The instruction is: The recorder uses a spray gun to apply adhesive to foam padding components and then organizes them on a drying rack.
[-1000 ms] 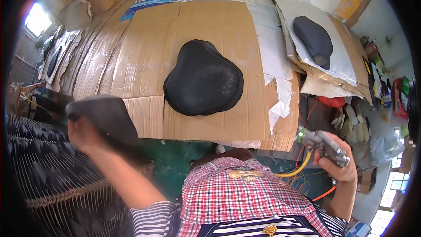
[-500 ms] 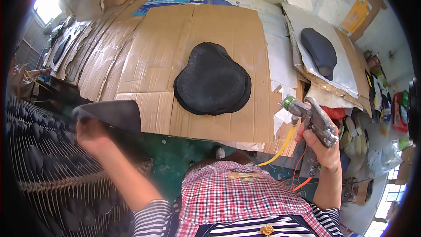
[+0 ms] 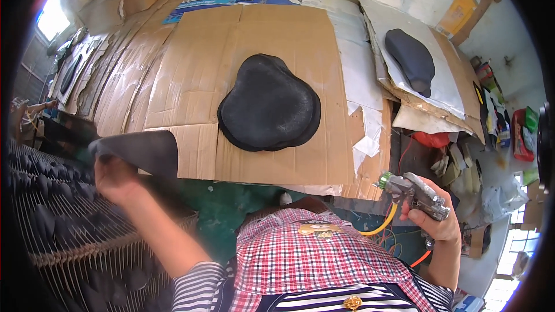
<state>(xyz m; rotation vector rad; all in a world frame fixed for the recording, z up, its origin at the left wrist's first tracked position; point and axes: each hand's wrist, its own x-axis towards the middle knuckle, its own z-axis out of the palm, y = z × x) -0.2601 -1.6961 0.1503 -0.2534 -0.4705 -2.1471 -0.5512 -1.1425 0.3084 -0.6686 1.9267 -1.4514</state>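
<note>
My left hand is closed on the edge of a dark, curved foam sheet piece, held above the rack at the left. In my right hand is a metal spray gun with a green ring near its nozzle; the fingers wrap its handle. A yellow hose and an orange one run from the gun. On the cardboard-covered table in front of me lies a stack of black, rounded three-lobed foam pieces. Their edges do not quite line up, and the top one has whitish specks.
At the left stands a wire rack carrying several dark pieces. Another dark molded piece rests on the white-topped side table at the right. Bags and cloths hang along the right wall. A person's hand shows at the far left.
The spray gun in my right hand has come down and slightly right, away from the table. My left hand and its foam piece have shifted little; the view has turned slightly.
</note>
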